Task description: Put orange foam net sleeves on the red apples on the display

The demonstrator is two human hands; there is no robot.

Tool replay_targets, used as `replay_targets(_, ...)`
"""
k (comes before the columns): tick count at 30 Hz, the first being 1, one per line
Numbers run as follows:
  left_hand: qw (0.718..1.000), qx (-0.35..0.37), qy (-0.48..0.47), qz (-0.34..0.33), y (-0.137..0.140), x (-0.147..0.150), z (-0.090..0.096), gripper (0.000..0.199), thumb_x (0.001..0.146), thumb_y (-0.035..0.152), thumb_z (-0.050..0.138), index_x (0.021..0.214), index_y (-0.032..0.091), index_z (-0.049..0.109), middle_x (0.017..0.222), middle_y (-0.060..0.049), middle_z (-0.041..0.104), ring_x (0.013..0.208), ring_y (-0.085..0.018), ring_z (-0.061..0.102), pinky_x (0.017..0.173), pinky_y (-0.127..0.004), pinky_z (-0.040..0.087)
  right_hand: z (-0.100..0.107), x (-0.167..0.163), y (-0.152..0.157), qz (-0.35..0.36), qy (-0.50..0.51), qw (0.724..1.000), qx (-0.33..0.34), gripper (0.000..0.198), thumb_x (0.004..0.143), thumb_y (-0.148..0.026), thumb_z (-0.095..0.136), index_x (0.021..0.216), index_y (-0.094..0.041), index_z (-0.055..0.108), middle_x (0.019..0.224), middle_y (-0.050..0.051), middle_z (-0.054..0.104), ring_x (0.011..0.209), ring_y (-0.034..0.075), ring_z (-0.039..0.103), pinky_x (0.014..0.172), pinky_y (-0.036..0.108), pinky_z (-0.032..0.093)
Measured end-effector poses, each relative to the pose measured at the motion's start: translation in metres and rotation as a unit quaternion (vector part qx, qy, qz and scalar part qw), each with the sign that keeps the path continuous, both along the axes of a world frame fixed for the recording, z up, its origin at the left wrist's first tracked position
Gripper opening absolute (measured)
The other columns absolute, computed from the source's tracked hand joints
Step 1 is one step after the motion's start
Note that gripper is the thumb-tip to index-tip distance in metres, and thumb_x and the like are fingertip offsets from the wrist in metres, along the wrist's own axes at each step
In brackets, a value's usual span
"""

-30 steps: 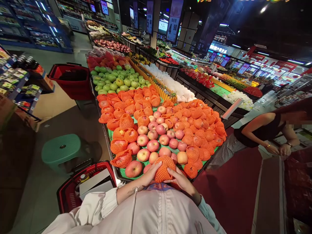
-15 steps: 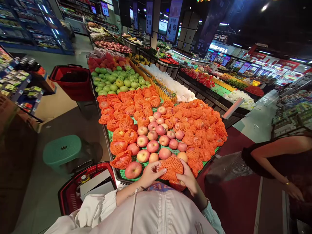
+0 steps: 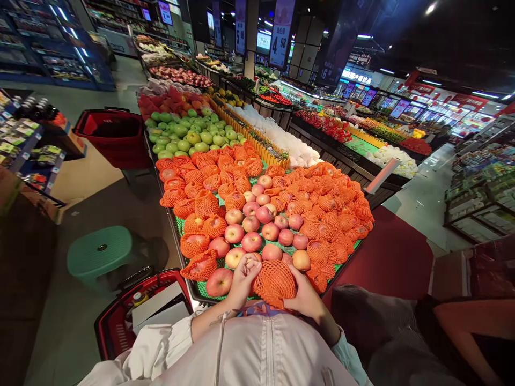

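At the front edge of the display, my right hand (image 3: 304, 294) is wrapped round the right side of an orange foam fruit net (image 3: 275, 282). The net is rounded and bulging; an apple inside is mostly hidden by the mesh. On its left side is my left hand (image 3: 243, 279), fingers curled in and thumb close against the mesh; whether it pinches the net edge cannot be made out. Just beyond lie bare red apples (image 3: 251, 242), with one large apple (image 3: 219, 282) left of my left hand. Netted apples (image 3: 333, 214) are heaped to the right.
Green apples (image 3: 195, 138) fill the far part of the stand. A red shopping basket (image 3: 105, 316) with a white box is at my lower left, near a green stool (image 3: 99, 249). Another red basket (image 3: 112, 138) stands farther off. A person's arm (image 3: 462, 327) is close on the right.
The net has shifted left and turned in my hands, now bulging toward me. My left fingers have risen and curled beside it. The person on the right has come nearer.
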State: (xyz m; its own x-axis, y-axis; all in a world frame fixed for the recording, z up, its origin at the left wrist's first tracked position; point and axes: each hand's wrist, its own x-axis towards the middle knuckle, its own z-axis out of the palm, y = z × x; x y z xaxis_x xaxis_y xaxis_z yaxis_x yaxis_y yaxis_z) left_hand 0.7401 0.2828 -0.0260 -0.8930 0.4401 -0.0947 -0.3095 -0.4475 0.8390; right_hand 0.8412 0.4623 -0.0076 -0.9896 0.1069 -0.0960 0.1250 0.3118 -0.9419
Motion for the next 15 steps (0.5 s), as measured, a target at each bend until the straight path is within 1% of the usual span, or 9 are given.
replay_targets(2, 1.000, 0.006, -0.016, 0.014, 0.002, -0.001, -0.001, 0.048, 0.071, 0.049, 0.090, 0.089, 0.021, 0.056, 0.085, 0.003, 0.061, 0.077, -0.012, 0.054, 0.074, -0.024, 0.042, -0.006, 0.000, 0.000, -0.010, 0.002, 1.000, -0.030, 0.089, 0.058, -0.022, 0.090, 0.141, -0.023, 0.059, 0.138, 0.010, 0.067, 0.129, 0.034, 0.061, 0.115, 0.052, 0.046)
replay_targets(5, 1.000, -0.001, -0.020, 0.001, 0.005, -0.002, -0.002, 0.048, 0.069, 0.050, 0.090, 0.088, 0.021, 0.057, 0.080, 0.004, 0.059, 0.077, -0.013, 0.053, 0.074, -0.025, 0.041, -0.011, 0.001, 0.001, 0.000, -0.005, 0.994, -0.108, 0.096, 0.058, -0.025, 0.092, 0.147, -0.025, 0.056, 0.146, 0.012, 0.062, 0.136, 0.036, 0.057, 0.119, 0.054, 0.042)
replay_targets(7, 1.000, -0.009, -0.018, -0.006, 0.006, -0.002, 0.000, 0.050, 0.067, 0.051, 0.091, 0.088, 0.021, 0.057, 0.076, 0.005, 0.057, 0.074, -0.013, 0.051, 0.072, -0.025, 0.040, -0.011, 0.000, 0.000, -0.003, 0.003, 0.985, -0.173, 0.106, 0.059, -0.028, 0.092, 0.154, -0.028, 0.047, 0.157, 0.012, 0.051, 0.145, 0.036, 0.050, 0.123, 0.054, 0.037)
replay_targets(9, 1.000, -0.015, -0.019, -0.012, 0.008, -0.002, 0.004, 0.051, 0.066, 0.053, 0.091, 0.088, 0.021, 0.058, 0.075, 0.005, 0.057, 0.073, -0.013, 0.050, 0.073, -0.025, 0.039, -0.007, -0.002, -0.003, -0.021, 0.021, 0.971, -0.239, 0.112, 0.062, -0.033, 0.092, 0.160, -0.034, 0.039, 0.168, 0.009, 0.037, 0.154, 0.034, 0.039, 0.126, 0.053, 0.032)
replay_targets(10, 0.999, -0.019, -0.022, -0.016, 0.009, -0.003, 0.006, 0.052, 0.066, 0.054, 0.091, 0.089, 0.021, 0.059, 0.076, 0.004, 0.058, 0.073, -0.013, 0.051, 0.073, -0.026, 0.040, -0.004, -0.003, -0.005, -0.036, 0.029, 0.962, -0.268, 0.112, 0.064, -0.036, 0.091, 0.161, -0.036, 0.037, 0.171, 0.007, 0.032, 0.157, 0.033, 0.034, 0.126, 0.053, 0.031)
replay_targets(12, 0.999, -0.029, -0.031, -0.025, 0.010, -0.004, 0.010, 0.053, 0.067, 0.058, 0.089, 0.091, 0.021, 0.059, 0.077, 0.004, 0.059, 0.074, -0.014, 0.051, 0.073, -0.026, 0.040, 0.003, -0.007, -0.010, -0.069, 0.040, 0.949, -0.306, 0.106, 0.067, -0.045, 0.089, 0.160, -0.040, 0.039, 0.173, 0.002, 0.029, 0.161, 0.031, 0.025, 0.127, 0.052, 0.030)
replay_targets(14, 0.998, -0.042, -0.038, -0.026, 0.010, -0.004, 0.011, 0.055, 0.066, 0.062, 0.088, 0.089, 0.021, 0.060, 0.077, 0.004, 0.058, 0.075, -0.014, 0.051, 0.074, -0.027, 0.040, 0.007, -0.011, -0.016, -0.105, 0.041, 0.942, -0.315, 0.096, 0.070, -0.050, 0.087, 0.156, -0.041, 0.046, 0.173, 0.001, 0.030, 0.163, 0.030, 0.020, 0.128, 0.052, 0.030)
replay_targets(15, 0.998, -0.044, -0.042, -0.022, 0.010, -0.004, 0.010, 0.055, 0.066, 0.063, 0.088, 0.088, 0.021, 0.061, 0.078, 0.003, 0.058, 0.077, -0.015, 0.052, 0.076, -0.028, 0.041, 0.008, -0.013, -0.018, -0.123, 0.038, 0.941, -0.312, 0.091, 0.071, -0.052, 0.087, 0.154, -0.039, 0.050, 0.172, 0.001, 0.032, 0.163, 0.030, 0.019, 0.128, 0.051, 0.030)
